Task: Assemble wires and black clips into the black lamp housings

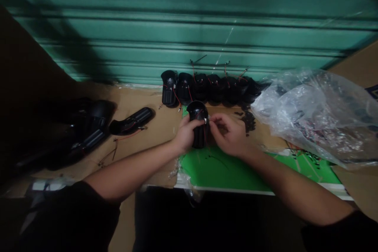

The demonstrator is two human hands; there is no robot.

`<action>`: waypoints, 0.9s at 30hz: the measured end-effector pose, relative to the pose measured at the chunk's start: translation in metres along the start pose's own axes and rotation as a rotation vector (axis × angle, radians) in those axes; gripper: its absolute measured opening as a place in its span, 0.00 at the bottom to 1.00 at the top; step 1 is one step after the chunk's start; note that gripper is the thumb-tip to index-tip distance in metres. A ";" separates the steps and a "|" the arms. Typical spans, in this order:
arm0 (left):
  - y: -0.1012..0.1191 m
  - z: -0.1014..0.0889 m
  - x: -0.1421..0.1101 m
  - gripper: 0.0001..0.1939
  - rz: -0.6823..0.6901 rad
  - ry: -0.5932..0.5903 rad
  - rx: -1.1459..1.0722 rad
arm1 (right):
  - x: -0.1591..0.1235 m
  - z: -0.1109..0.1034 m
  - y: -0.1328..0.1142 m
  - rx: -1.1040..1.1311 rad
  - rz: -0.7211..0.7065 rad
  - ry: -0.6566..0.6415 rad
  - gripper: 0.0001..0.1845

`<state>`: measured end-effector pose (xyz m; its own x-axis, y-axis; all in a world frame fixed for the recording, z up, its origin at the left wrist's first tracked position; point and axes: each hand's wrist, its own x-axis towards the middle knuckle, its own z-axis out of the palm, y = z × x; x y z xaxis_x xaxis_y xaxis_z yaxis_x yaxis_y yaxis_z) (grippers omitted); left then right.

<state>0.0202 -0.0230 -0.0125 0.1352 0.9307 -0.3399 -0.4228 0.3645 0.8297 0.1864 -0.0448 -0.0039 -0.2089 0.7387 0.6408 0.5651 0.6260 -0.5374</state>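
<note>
Your right fingertips (211, 121) are pinched together at the upper edge of the black plastic housing (201, 136), just beside a thin red wire (204, 132) and a small white tab (205, 120); what they grip is too small to tell. Your left fingers (197, 124) are closed around the housing from the near side, with your left hand (186, 134) holding it upright. Your right hand (228, 136) sits close against it, so the housing stands between your hands, over the back edge of the green cutting mat (218, 169). Just behind it, a row of similar black housings (212, 88) runs along the back edge of the cardboard sheet (147, 106), with red wires sticking out and the green roller shutter (189, 27) behind them. Small black parts (249, 121) lie on the cardboard near your right hand, and a clear plastic bag (313, 118) holding wired parts sits beyond them at the right. To your left, a single black half-shell (132, 121) lies on the cardboard with a loose red wire (126, 136) beside it, next to a heap of dark housings (88, 134) in shadow near the left edge.
</note>
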 end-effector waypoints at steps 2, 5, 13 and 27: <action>0.000 -0.002 0.002 0.24 0.010 0.000 0.001 | 0.000 0.000 0.000 0.007 -0.005 -0.012 0.06; -0.001 -0.001 0.002 0.25 0.034 -0.008 0.006 | 0.001 0.001 0.001 0.001 0.011 0.015 0.05; 0.004 -0.002 0.001 0.23 0.055 -0.019 0.054 | 0.002 0.001 -0.001 0.043 0.040 -0.001 0.04; 0.000 0.000 -0.015 0.25 0.070 -0.271 0.170 | 0.008 -0.004 0.014 0.024 0.026 -0.009 0.09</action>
<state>0.0184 -0.0368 -0.0074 0.3541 0.9199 -0.1686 -0.2870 0.2785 0.9166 0.1959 -0.0314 -0.0038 -0.2020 0.7570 0.6214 0.5509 0.6124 -0.5669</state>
